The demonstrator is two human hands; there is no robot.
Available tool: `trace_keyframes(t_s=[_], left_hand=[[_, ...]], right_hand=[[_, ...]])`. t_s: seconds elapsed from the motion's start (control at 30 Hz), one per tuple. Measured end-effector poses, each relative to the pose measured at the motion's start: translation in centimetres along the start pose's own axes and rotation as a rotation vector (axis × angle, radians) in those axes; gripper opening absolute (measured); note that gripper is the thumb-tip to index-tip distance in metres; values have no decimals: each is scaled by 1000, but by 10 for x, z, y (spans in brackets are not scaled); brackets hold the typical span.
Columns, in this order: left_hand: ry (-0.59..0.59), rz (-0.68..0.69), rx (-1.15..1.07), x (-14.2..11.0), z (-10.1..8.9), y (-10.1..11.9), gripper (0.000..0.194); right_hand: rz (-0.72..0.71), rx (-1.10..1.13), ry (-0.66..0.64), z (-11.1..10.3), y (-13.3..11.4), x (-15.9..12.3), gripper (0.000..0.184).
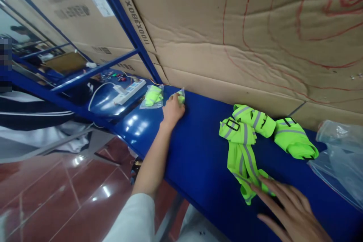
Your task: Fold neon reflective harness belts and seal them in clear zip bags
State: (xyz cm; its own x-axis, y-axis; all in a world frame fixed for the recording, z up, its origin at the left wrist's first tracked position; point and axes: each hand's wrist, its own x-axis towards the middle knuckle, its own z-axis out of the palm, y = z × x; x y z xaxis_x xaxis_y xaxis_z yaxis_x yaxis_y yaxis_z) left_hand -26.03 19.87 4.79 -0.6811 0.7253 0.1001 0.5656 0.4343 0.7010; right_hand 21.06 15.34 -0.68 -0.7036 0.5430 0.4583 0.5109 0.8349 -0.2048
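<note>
My left hand (173,110) reaches to the back of the blue table, fingers closed over a small clear bag with a neon-yellow reflective strap (181,99) inside; the hand covers most of it. Just left of it lies another bagged reflective strap (154,95). My right hand (293,206) is open at the lower right, fingers spread over the loose end of a neon reflective strap (241,151) with a black buckle. Beyond that, a folded roll of reflective strap (259,121) rests against it, and a second rolled strap (295,138) sits to the right.
Clear plastic bags (340,159) lie at the right edge. Tall cardboard (255,38) walls the back of the blue table (195,151). At the left stand a power strip (129,91), a blue metal frame (96,70) and a person in dark-and-white clothing (34,115).
</note>
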Motion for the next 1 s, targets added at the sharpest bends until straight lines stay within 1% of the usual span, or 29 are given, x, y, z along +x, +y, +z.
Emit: trace_keyframes(t_s=[0.03, 0.07, 0.1, 0.13, 0.2, 0.27, 0.3, 0.37, 0.43, 0.5, 0.53, 0.6, 0.67, 0.7, 0.77, 0.87, 0.93, 1.0], left_hand=[[-5, 7, -60, 1, 0, 2, 52], [-15, 16, -132, 1, 0, 6, 48], [-33, 27, -214, 0, 1, 11, 44], [-58, 35, -307, -1, 2, 17, 42], [-144, 40, -514, -9, 9, 30, 40], [-279, 32, -730, -25, 20, 42, 45], [-362, 26, -830, -37, 26, 48, 48], [-540, 11, -1002, -68, 41, 58, 51], [-731, -9, -1114, -103, 53, 66, 51], [-912, -12, -1163, -134, 62, 70, 51], [-986, 2, -1175, -147, 65, 70, 55], [-1098, 49, -1168, -165, 69, 69, 73], [-1147, 104, -1130, -172, 71, 66, 88], [-1147, 132, -1103, -173, 72, 64, 89], [-1107, 184, -1039, -173, 74, 61, 76], [-1048, 245, -915, -172, 75, 58, 56], [-1052, 295, -794, -173, 74, 57, 44], [-1084, 346, -685, -174, 73, 55, 33]], right_hand=[[-100, -52, -80, 11, -1, -4, 59], [-135, -94, -113, 19, 0, -7, 66], [-152, -129, -144, 25, 3, -9, 71], [-112, -158, -131, 27, 8, -11, 73], [-28, -182, -103, 23, 17, -10, 69], [21, -182, -80, 11, 22, -7, 65], [42, -174, -54, 4, 21, -4, 65], [85, -143, 6, -10, 9, 2, 68], [95, -104, 89, -16, -12, 10, 67], [40, -72, 142, -14, -35, 21, 55], [21, -54, 162, -10, -46, 28, 48], [31, -22, 176, -1, -63, 40, 39], [49, 25, 187, 5, -70, 49, 25], [66, 62, 184, 6, -71, 51, 18], [116, 164, 180, 5, -67, 52, 13], [243, 328, 161, 0, -59, 48, 8], [300, 410, 142, -1, -56, 47, 7], [311, 445, 137, 0, -55, 48, 8]])
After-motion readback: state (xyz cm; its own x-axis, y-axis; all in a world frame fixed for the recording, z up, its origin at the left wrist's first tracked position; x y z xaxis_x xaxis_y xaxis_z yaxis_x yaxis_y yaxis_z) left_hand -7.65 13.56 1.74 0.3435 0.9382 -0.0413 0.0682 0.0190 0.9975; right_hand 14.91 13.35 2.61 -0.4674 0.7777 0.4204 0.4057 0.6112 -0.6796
